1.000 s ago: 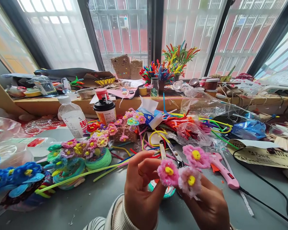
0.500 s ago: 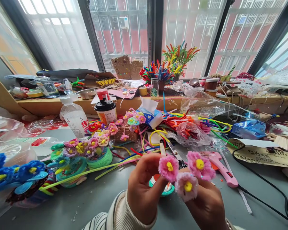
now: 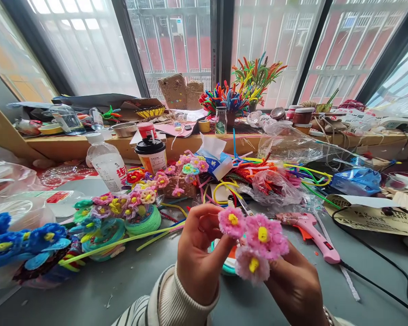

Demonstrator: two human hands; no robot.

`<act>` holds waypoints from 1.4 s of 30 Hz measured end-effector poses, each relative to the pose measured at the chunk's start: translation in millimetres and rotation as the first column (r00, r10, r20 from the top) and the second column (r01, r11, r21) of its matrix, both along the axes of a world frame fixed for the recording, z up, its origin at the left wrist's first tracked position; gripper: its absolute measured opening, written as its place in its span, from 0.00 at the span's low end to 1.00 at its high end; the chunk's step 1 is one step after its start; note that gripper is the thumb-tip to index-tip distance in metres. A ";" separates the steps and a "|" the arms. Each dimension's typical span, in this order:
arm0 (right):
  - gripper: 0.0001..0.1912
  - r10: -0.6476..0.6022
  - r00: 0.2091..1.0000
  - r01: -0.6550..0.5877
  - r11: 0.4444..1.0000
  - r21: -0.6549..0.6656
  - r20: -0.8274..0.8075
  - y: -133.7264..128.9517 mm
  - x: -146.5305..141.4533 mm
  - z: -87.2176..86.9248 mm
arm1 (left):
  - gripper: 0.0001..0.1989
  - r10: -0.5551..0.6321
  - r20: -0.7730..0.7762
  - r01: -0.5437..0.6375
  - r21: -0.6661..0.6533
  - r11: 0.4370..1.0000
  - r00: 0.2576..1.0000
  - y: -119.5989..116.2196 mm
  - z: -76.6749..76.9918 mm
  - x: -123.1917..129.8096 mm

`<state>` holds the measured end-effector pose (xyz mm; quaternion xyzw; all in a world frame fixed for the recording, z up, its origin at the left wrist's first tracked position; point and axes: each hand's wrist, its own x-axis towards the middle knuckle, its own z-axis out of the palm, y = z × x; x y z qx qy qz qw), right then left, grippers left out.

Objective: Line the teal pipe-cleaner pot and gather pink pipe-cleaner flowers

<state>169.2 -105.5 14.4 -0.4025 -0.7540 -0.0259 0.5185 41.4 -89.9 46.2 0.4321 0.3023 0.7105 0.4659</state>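
Above the tabletop (image 3: 88, 303), my left hand (image 3: 199, 267) pinches a small flower (image 3: 226, 225); my right hand (image 3: 297, 283) holds a big flower (image 3: 275, 238) and a pale flower (image 3: 246, 271). All look formed; whether they're joined, I can't tell.

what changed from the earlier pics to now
The two flowers in the right hand moved left, bunching closer to the pink flower in the left hand. Nothing was visibly picked up or released. The glue gun stayed put.
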 end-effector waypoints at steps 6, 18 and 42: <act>0.11 0.000 1.000 -0.002 0.998 -0.070 -0.021 -0.4 -0.9 4.6 | 0.14 -0.020 -0.052 0.021 0.009 1.000 0.998 -6.1 -0.1 6.0; 0.14 -0.048 0.998 0.045 0.996 -0.076 -0.045 3.6 2.5 -0.6 | 0.10 0.044 -0.581 0.197 0.345 0.917 0.813 13.2 -19.7 -13.8; 0.14 0.240 0.967 -0.255 0.878 -0.406 -0.090 61.0 -24.7 30.4 | 0.03 0.231 -0.284 -0.182 0.189 0.965 0.931 57.8 -29.1 -65.4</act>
